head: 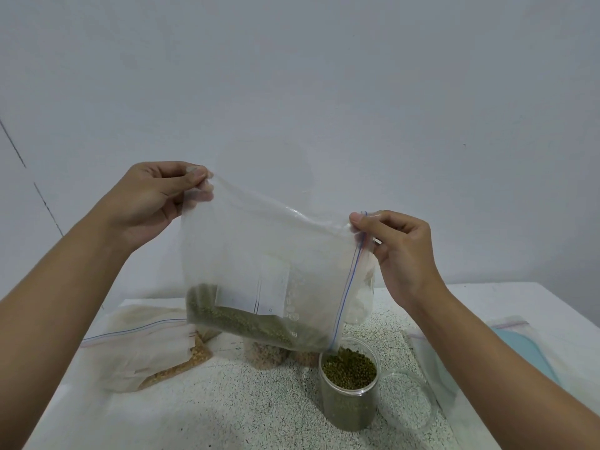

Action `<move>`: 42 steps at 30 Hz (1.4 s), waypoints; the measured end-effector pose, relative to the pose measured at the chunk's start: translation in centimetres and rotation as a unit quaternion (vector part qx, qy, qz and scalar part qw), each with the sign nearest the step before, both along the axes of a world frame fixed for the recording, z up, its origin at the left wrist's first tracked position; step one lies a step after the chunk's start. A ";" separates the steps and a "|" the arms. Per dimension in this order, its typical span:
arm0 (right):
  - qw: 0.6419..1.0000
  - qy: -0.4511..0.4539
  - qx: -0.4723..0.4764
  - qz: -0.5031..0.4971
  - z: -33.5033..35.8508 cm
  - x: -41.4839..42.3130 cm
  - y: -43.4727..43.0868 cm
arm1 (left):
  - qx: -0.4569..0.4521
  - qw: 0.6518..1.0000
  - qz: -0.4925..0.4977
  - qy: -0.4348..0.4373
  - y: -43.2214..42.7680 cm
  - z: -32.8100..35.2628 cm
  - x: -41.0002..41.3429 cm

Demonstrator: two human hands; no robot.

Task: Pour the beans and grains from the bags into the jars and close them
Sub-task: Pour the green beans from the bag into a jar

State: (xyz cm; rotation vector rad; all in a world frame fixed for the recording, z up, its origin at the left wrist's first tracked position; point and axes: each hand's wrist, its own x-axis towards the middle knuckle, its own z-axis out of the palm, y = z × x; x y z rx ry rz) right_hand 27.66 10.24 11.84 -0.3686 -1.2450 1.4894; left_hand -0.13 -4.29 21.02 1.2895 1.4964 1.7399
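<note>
A clear zip bag (pixel 259 248) was held up over the speckled surface (pixel 227 401) between both hands. Its closed bottom corner was pinched by the left hand (pixel 152 203), between thumb and fingertips, high on the left. The upper end of its mouth was pinched by the right hand (pixel 399 251), lower and to the right. The bag was thus turned on its side, its long axis sloping down from left to right. The zip strip (pixel 349 280), lined red and blue, ran steeply down from the right hand to the lowest corner.

That corner was hung just above the open jar (pixel 349 401), which stood on the surface near and to the right, below the right hand and closer to it than to the left. The jar was seen filled almost to its rim with small green beans, mung beans by their look, and some appeared to be passing from corner to jar. A heap of the same beans (pixel 246 323) lay along the low edge of the bag, left of the mouth. The next move was therefore judged to call for the left hand's corner to be raised higher, so that the heap would slide rightward and down. Spilling over the rim was judged the risk. A clear round lid (pixel 409 397) lay just beside the jar on its right, not yet fitted.

A white label (pixel 269 287) was seen on the bag's face, but its writing could not be read, and no brand was made out
</note>
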 end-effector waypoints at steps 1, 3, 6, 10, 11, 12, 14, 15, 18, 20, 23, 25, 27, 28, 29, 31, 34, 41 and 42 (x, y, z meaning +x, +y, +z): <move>1.000 0.000 0.001 -0.002 0.0 0.0 0.0 | -0.001 1.000 0.001 0.001 0.0 0.0 0.1; 1.000 0.000 -0.001 -0.005 0.1 0.2 0.0 | -0.001 1.000 -0.001 0.001 0.1 -0.1 0.1; 1.000 -0.007 -0.001 -0.010 0.1 0.6 0.0 | -0.005 1.000 0.001 -0.002 0.3 -0.4 0.2; 1.000 -0.005 0.002 -0.012 0.3 1.1 -0.2 | -0.008 1.000 -0.005 -0.006 0.4 -0.5 0.5; 1.000 -0.003 0.002 -0.011 0.4 1.3 -0.1 | -0.007 1.000 -0.011 -0.007 0.5 -0.4 0.7; 1.000 -0.001 0.003 -0.010 0.4 1.4 -0.2 | -0.008 1.000 -0.013 -0.009 0.5 -0.4 0.7; 1.000 0.003 0.002 -0.006 0.4 1.6 -0.3 | -0.006 1.000 -0.015 -0.010 0.5 -0.4 0.8; 1.000 0.005 0.001 -0.004 0.4 1.7 -0.4 | -0.005 1.000 -0.016 -0.012 0.5 -0.5 0.8; 1.000 0.011 -0.007 0.002 0.2 1.9 -0.7 | -0.006 1.000 -0.020 -0.016 0.5 -0.6 0.8; 1.000 0.013 -0.013 0.005 0.0 2.0 -0.9 | -0.006 1.000 -0.023 -0.013 0.3 -0.7 0.7; 1.000 0.016 -0.021 0.014 -0.2 1.7 -1.2 | -0.003 0.999 -0.033 -0.006 -0.1 -0.7 0.3; 0.999 0.017 -0.022 0.016 -0.2 1.5 -1.5 | -0.001 0.999 -0.039 0.003 -0.5 -0.8 -0.2; 0.999 0.019 -0.023 0.019 -0.3 1.3 -1.5 | -0.002 0.999 -0.039 0.008 -0.6 -0.8 -0.5; 0.999 0.018 -0.023 0.020 -0.3 1.2 -1.6 | -0.002 0.999 -0.039 0.008 -0.7 -0.7 -0.7; 0.999 0.018 -0.022 0.022 -0.4 1.1 -1.6 | -0.003 0.999 -0.038 0.009 -0.7 -0.8 -0.7; 0.999 0.023 -0.023 0.027 -0.3 0.8 -1.7 | 0.000 0.999 -0.033 0.009 -1.0 -0.7 -0.9; 0.999 0.025 -0.025 0.031 -0.3 0.5 -1.7 | 0.000 1.000 -0.024 0.008 -1.2 -0.5 -0.8; 0.999 0.015 -0.027 0.025 -0.2 0.1 -1.3 | 0.003 1.000 -0.009 -0.006 -0.8 -0.3 -0.3; 0.999 0.012 -0.027 0.024 -0.2 0.0 -1.3 | 0.005 1.000 -0.011 -0.005 -0.8 -0.3 -0.4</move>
